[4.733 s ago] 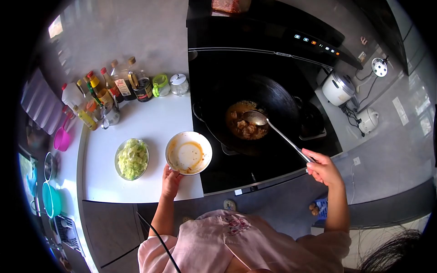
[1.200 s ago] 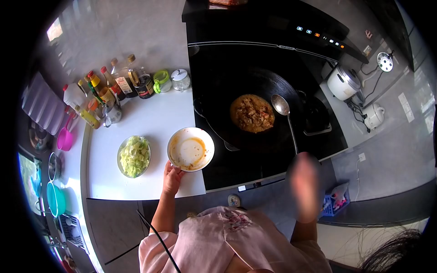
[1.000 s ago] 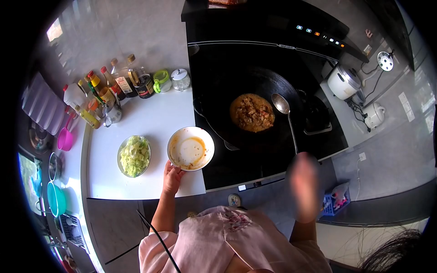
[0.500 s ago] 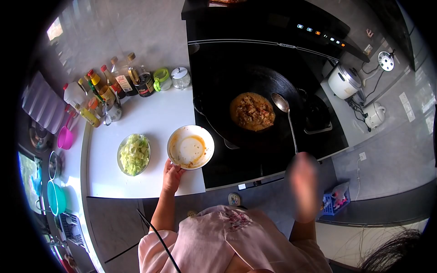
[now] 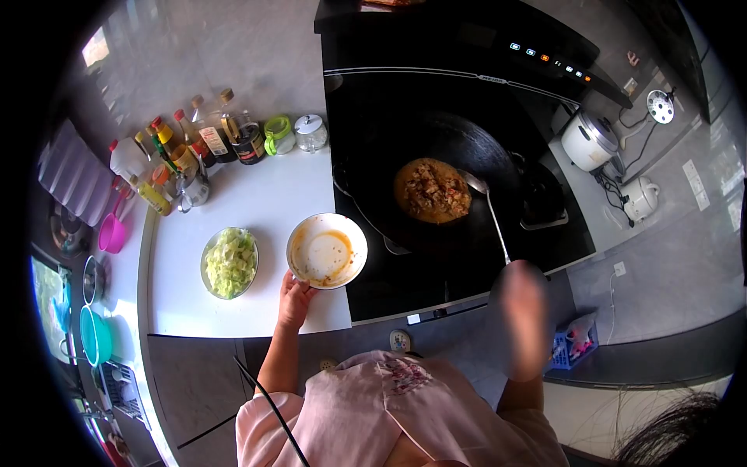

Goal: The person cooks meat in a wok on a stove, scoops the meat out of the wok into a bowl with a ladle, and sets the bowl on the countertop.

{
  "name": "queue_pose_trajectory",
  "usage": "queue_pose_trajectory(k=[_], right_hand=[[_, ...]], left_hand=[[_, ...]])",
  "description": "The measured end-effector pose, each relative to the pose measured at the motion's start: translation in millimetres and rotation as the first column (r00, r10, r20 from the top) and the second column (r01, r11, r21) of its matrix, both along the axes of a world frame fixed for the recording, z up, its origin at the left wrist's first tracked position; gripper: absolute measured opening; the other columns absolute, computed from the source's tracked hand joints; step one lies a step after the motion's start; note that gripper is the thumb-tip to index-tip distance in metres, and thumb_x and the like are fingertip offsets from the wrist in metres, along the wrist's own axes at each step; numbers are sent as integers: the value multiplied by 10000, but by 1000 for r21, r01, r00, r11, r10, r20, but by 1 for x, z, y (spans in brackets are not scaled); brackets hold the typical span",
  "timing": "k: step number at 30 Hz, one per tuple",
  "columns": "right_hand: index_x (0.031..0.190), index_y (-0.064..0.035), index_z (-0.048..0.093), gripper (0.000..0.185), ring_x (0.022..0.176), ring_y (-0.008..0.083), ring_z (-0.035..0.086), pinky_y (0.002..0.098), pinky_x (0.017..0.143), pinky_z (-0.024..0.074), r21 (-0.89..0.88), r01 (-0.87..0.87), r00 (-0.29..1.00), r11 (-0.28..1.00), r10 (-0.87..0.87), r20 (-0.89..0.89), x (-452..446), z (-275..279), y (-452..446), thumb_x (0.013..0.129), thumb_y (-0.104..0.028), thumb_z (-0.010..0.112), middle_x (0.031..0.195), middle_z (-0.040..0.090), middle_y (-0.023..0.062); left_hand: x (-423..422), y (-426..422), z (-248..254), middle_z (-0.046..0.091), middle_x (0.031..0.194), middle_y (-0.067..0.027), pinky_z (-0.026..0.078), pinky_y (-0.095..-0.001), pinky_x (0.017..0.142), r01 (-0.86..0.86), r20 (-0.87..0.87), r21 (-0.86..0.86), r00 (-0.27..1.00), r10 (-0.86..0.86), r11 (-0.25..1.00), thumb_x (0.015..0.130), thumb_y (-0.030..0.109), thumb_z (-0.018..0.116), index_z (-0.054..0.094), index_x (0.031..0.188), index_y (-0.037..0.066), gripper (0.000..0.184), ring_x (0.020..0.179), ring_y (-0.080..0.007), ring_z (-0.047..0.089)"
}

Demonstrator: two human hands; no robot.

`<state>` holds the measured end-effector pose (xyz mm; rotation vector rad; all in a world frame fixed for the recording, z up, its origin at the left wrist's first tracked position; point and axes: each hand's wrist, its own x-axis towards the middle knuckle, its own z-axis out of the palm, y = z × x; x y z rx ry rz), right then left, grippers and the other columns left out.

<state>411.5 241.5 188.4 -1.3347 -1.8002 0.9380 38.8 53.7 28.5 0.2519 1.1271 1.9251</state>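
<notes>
My left hand (image 5: pixel 295 302) is closed on the near rim of a white bowl (image 5: pixel 325 245), which has orange sauce smears inside. It is at the counter's right edge beside the hob. My right hand (image 5: pixel 523 307) is blurred, but the long handle of a metal cooking spoon (image 5: pixel 496 222) runs into it. The spoon's head touches the right edge of the browned minced food in reddish sauce (image 5: pixel 430 191). That food sits in the bottom of a dark wok (image 5: pixel 486 152). Left of the white bowl, a dish of chopped pale-green leaves (image 5: pixel 230 263) stands on the counter.
Several sauce bottles (image 5: pixel 206 132) and two lidded jars (image 5: pixel 310 133) line the wall at the back left. A rice cooker (image 5: pixel 589 140) stands right of the black hob (image 5: pixel 459 272). Turquoise (image 5: pixel 95 336) and pink (image 5: pixel 112 234) containers are at far left.
The spoon's head has moved left and a little down, from beside the food to its right edge. My left hand and the white bowl have hardly moved.
</notes>
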Motion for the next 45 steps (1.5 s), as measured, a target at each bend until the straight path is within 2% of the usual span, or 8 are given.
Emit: queue_pose_trajectory(k=[5, 9, 12, 16, 21, 31, 40, 45], right_hand=[[1223, -84, 533, 406, 1080, 191, 562, 269, 890, 418, -30, -68, 992, 997, 71, 105, -2, 16, 4, 824, -23, 578, 1170, 592, 117], [1226, -73, 525, 415, 1098, 199, 556, 273, 881, 423, 53, -135, 981, 989, 126, 147, 9, 17, 14, 818, -34, 587, 1173, 586, 134], [1242, -83, 518, 354, 678, 70, 528, 220, 603, 449, 8, -154, 964, 988, 148, 219, 23, 15, 22, 891, -126, 537, 767, 568, -4], [1210, -82, 546, 371, 653, 59, 527, 209, 535, 426, -220, 134, 973, 966, -171, -156, 41, 10, 35, 884, -258, 562, 748, 582, 2], [1032, -42, 624, 293, 618, 70, 521, 202, 542, 417, -374, 229, 921, 899, -324, -215, 80, -68, 55, 872, -284, 583, 777, 594, 32], [944, -38, 607, 242, 491, 114, 553, 239, 411, 444, -699, 76, 994, 712, 1, 109, 54, -197, 13, 861, -263, 574, 674, 598, 56], [971, -48, 606, 235, 498, 123, 562, 256, 412, 457, -705, 5, 990, 709, 97, 104, 41, -202, 13, 873, -257, 557, 684, 601, 60], [965, -46, 606, 230, 496, 129, 561, 257, 415, 457, -714, 17, 987, 700, 101, 122, 42, -206, 16, 876, -252, 554, 683, 603, 62]], left_hand=[[0, 0, 0, 587, 1063, -93, 500, -351, 818, 3, 5, 10, 1000, -3, 1000, 828, 28, 478, 406, 1218, 58, 398, 959, -211, 598], [0, 0, 0, 587, 1069, -90, 497, -351, 822, 9, -2, 12, 1000, -9, 1000, 830, 30, 471, 410, 1215, 63, 392, 962, -207, 596], [1, 0, 1, 585, 1073, -88, 492, -351, 828, 3, -1, 8, 1000, -3, 1000, 829, 30, 468, 416, 1209, 69, 386, 972, -205, 590], [1, 0, 1, 582, 1071, -88, 483, -360, 841, -13, 10, 2, 1000, 13, 1000, 828, 29, 469, 422, 1202, 74, 380, 982, -200, 579], [0, 0, -1, 575, 1057, -85, 464, -394, 870, -15, 1, -8, 1000, 15, 1000, 817, 21, 459, 430, 1192, 66, 379, 984, -215, 566], [-4, 0, 1, 574, 1090, -109, 454, -386, 874, 11, 62, 18, 998, -12, 1000, 849, 111, 489, 451, 1172, 39, 333, 988, -230, 573], [-20, -20, -21, 575, 1097, -134, 510, -402, 784, 92, 192, 27, 977, -96, 995, 847, 234, 538, 474, 1149, -4, 390, 1002, -244, 578], [5, -39, 50, 528, 1173, -167, 481, -477, 851, 134, 78, 54, 987, -138, 989, 789, 257, 593, 429, 1208, -34, 536, 1057, -302, 549]])
